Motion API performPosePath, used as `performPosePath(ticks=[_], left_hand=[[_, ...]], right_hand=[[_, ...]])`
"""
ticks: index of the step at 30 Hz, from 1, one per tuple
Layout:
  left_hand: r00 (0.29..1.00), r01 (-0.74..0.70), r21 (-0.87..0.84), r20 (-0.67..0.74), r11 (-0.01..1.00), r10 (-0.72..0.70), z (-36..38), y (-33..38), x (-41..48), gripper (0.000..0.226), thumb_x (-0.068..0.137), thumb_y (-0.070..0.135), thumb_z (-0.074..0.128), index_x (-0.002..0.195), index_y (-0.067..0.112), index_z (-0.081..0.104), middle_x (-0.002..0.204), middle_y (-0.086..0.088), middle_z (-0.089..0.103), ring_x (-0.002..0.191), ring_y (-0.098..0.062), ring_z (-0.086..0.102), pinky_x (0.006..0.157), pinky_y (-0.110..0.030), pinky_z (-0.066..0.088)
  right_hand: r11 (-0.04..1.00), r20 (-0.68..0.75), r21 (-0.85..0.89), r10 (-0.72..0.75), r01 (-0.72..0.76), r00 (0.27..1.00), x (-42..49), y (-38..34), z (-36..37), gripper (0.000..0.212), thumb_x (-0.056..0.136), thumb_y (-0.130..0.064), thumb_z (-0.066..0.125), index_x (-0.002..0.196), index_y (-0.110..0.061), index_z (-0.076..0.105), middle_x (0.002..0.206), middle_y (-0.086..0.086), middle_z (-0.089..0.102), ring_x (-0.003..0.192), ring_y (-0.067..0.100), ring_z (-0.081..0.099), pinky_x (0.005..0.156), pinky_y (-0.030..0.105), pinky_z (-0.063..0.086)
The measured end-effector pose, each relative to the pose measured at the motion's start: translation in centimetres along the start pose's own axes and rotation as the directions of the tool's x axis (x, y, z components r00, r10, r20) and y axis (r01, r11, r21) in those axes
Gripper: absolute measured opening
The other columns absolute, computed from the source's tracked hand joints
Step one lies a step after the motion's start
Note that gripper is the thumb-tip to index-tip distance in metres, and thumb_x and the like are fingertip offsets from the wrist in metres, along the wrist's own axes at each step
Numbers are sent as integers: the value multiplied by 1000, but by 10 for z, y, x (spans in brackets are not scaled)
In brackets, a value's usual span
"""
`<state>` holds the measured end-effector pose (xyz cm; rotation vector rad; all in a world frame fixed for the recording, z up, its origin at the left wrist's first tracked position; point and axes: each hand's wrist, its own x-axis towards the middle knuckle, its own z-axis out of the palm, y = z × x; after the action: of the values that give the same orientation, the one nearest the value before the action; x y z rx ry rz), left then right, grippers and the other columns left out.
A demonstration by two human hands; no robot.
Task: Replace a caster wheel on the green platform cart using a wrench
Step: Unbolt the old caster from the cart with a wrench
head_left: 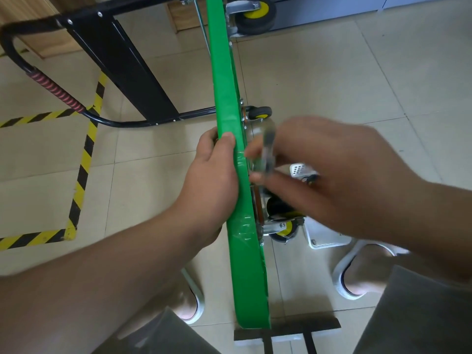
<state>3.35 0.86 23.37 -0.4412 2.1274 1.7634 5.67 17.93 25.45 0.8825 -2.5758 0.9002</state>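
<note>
We view the work area from above. The floor (357,85) is pale glazed tile with grey grout lines. Yellow-and-black striped tape (84,159) runs across it, well to the left of the left grip (214,175).

The green platform cart (227,98) stands on its long edge, so that its deck shows as a narrow, smooth, glossy green band between the two grips. Clear film wrinkles over the band just below the left grip. The black tubular handle (122,62) lies folded out beyond and to the left of the left grip, and a red ribbed sleeve (57,92) wraps one bend of it.

The left grip is closed on the upper edge of the deck, with the thumb on the near face and the fingers wrapped over the far face.

The right grip (332,175) is blurred. Its fingers are curled round a bright metal wrench (268,146), which we see held against the underside of the deck, just right of the left grip.

A caster wheel (284,229) with a black tyre, a yellow hub and a plated steel bracket sits on the underside, directly below the right grip. A second caster (260,112) sits just beyond the right grip, and a third caster (256,15) is well beyond it, at the far end of the deck.

A white perforated part (297,169) shows under the right grip. We cannot tell what it is.
</note>
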Motion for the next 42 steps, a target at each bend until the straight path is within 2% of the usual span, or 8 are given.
performPosePath(ticks=[5,9,13,18,26,32,39,42], left_hand=[[999,33,-8,7,999,-33,2,3,0,29,108,44,39,130,39,58,84,-1,63,75,-19,63,65,-37,55],[999,42,-12,3,999,-42,1,3,1,28,108,44,39,126,41,59,79,2,61,69,-16,61,61,-34,53],[999,46,12,-4,999,-46,1,3,2,28,108,44,38,125,41,60,75,3,56,66,-16,55,58,-31,48],[999,42,9,-4,999,-42,1,3,2,27,108,44,38,124,41,60,77,3,59,70,-17,58,62,-35,50],[999,33,2,4,999,-33,1,3,2,26,108,44,39,123,42,60,81,-1,61,73,-20,60,66,-37,52],[999,33,2,4,999,-33,1,1,3,27,108,45,40,126,44,59,82,-1,63,73,-21,61,66,-40,55],[1000,0,-6,-18,1000,0,3,1,2,25,107,44,41,124,42,60,104,-11,71,96,-37,70,82,-50,61],[1000,-26,5,-12,1000,27,1,0,3,26,107,43,41,125,41,61,95,-5,70,86,-29,69,70,-41,59]], right_hand=[[838,-10,369,437,-402,900,27,19,-8,12,96,-23,70,108,-23,67,91,-7,74,83,6,74,76,26,62],[495,164,597,694,-631,701,44,44,0,9,100,-14,64,107,-9,67,89,10,75,78,19,78,73,30,64],[190,384,633,765,-750,518,49,59,14,19,102,-13,60,110,4,64,95,21,74,81,28,78,72,30,64],[85,462,620,763,-780,451,52,66,26,23,102,-10,59,113,9,61,100,26,72,79,31,78,70,33,64],[133,516,593,694,-794,501,60,61,34,26,101,-15,62,118,5,61,103,25,74,84,30,78,77,36,65],[273,442,633,640,-724,628,61,45,23,23,100,-15,64,121,-6,65,99,14,77,82,24,78,76,34,65],[713,192,494,469,-498,862,38,22,8,18,95,-18,71,112,-17,69,90,5,77,82,20,76,78,41,64],[789,131,468,383,-397,915,22,13,6,21,92,-17,74,112,-20,67,89,-3,74,82,13,74,78,37,62]])
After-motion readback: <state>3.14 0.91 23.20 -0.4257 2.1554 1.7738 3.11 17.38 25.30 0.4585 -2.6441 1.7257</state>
